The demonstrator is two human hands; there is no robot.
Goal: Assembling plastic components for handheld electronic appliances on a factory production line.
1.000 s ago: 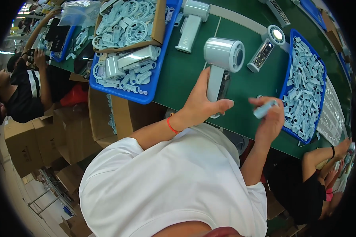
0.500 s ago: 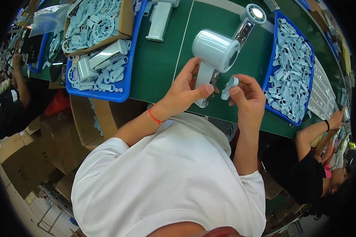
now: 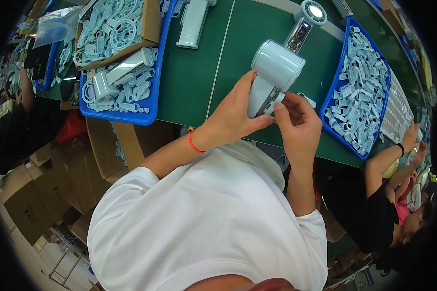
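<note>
My left hand (image 3: pixel 233 109) is closed around the handle of a pale hair-dryer-shaped device (image 3: pixel 278 65), its glossy cylindrical head tilted up to the right. A slot along the handle's right side shows darker inner parts. At that side, my right hand (image 3: pixel 298 119) pinches a small light-blue part (image 3: pixel 279 98) against the handle; its shape is mostly hidden by the thumb and fingers. Just past the right fingers shows a flat light-blue piece (image 3: pixel 306 100); I cannot tell whether it lies on the table or is tucked in the hand.
A blue tray (image 3: pixel 339 127) of small light-blue parts lies to the right. At left, another blue tray (image 3: pixel 119 116) holds housings and a cardboard box (image 3: pixel 153 24). Behind the device is an opened unit with a round head (image 3: pixel 314 13). A pale handle shell (image 3: pixel 193 26) lies on the green table (image 3: pixel 189 82).
The device has shifted slightly right and turned. My right hand has brought its fingertips from beside the handle onto it. A light-blue piece now shows beyond the right fingers.
</note>
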